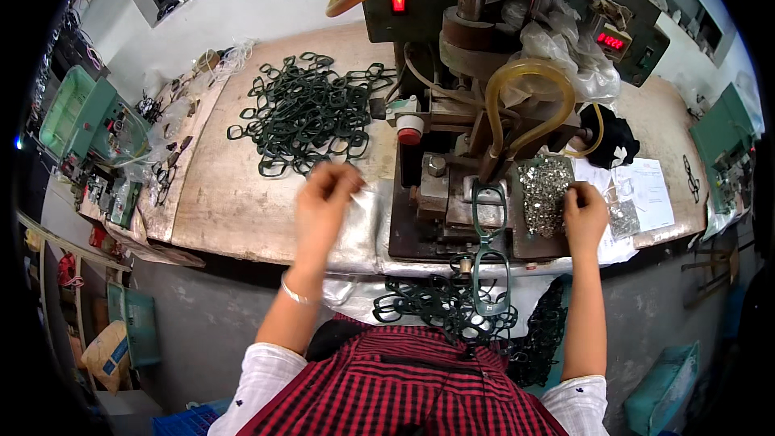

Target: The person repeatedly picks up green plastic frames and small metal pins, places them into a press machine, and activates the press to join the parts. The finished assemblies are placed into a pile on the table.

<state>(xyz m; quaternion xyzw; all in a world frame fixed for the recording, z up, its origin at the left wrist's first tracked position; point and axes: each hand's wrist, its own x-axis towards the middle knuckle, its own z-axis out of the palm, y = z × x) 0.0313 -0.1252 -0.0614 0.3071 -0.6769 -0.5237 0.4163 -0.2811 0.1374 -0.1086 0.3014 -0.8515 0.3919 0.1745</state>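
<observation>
My left hand (321, 208) is over the bench with its fingers curled together, beside the near edge of a heap of dark green eyeglass frames (311, 109). Whatever its fingertips may hold is hidden. My right hand (585, 220) rests at the right edge of a tray of small shiny metal parts (545, 194), fingers pinched; any part between them is too small to make out. Between my hands, one green eyeglass frame (492, 308) stands on end at the press (478, 211), its upper rim by the tooling and its lower rim hanging over the bench edge.
More dark frames (440, 303) lie on my lap, and others fill a bin (542, 331) to its right. A yellow hose (529, 69) loops before the press. Papers (650, 194) and a black cloth (609, 137) lie at right. Green machines (81, 117) stand at both sides.
</observation>
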